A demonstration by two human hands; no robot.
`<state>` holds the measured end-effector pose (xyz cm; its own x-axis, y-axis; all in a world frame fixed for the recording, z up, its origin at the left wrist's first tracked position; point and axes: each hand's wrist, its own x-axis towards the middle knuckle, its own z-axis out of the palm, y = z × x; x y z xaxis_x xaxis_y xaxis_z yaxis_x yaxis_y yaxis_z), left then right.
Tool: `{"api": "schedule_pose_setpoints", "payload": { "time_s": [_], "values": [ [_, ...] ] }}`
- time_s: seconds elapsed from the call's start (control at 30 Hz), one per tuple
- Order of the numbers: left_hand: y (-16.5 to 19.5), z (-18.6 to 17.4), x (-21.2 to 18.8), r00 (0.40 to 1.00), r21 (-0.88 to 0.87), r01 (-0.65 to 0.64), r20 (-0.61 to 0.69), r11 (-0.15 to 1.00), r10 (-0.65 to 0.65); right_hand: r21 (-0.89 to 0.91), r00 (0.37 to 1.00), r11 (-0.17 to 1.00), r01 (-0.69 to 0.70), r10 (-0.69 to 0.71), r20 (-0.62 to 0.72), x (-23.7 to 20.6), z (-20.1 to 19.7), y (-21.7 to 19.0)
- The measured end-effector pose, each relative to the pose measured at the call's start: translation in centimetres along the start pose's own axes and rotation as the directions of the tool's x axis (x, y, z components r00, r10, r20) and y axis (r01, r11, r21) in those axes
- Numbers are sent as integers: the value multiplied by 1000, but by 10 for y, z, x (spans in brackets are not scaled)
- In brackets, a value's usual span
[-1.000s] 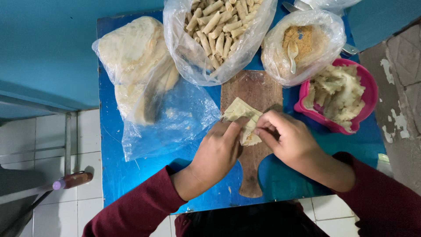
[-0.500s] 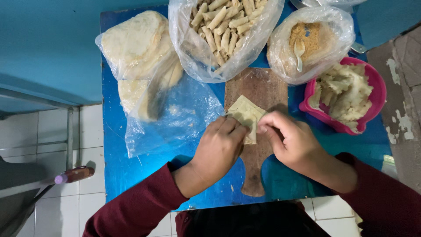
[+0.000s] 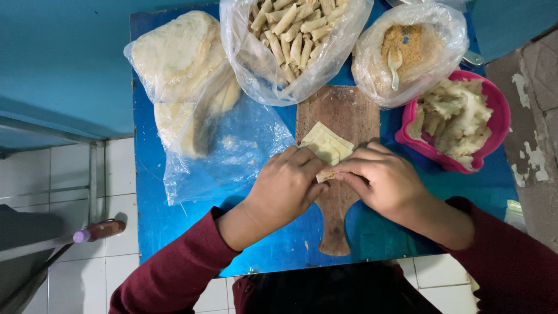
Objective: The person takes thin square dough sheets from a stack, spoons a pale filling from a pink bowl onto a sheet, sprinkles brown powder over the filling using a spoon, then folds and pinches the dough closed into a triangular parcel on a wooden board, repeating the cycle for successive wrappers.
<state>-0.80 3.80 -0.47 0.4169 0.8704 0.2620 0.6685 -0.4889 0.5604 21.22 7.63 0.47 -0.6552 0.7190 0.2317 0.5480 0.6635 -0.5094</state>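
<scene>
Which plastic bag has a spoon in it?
The right bag, beside the pink bowl. A spoon stands in its brown crumbs. The middle bag holds finished rolls, and the left bag holds pale wrapper sheets.

Worn wood board, glossy plastic bags
</scene>
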Motion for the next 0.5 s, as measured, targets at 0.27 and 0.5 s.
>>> {"api": "schedule_pose_setpoints", "payload": {
  "time_s": [0.27, 0.5],
  "values": [
    [-2, 6, 0, 995, 7, -17, -96, 1000, 18, -23, 999, 999, -47, 46, -27, 1, 6, -4],
    [-7, 11, 6, 982, -147, 126, -124, 981, -144, 74, 972, 972, -224, 228, -50, 9, 15, 4]
  ]
}}
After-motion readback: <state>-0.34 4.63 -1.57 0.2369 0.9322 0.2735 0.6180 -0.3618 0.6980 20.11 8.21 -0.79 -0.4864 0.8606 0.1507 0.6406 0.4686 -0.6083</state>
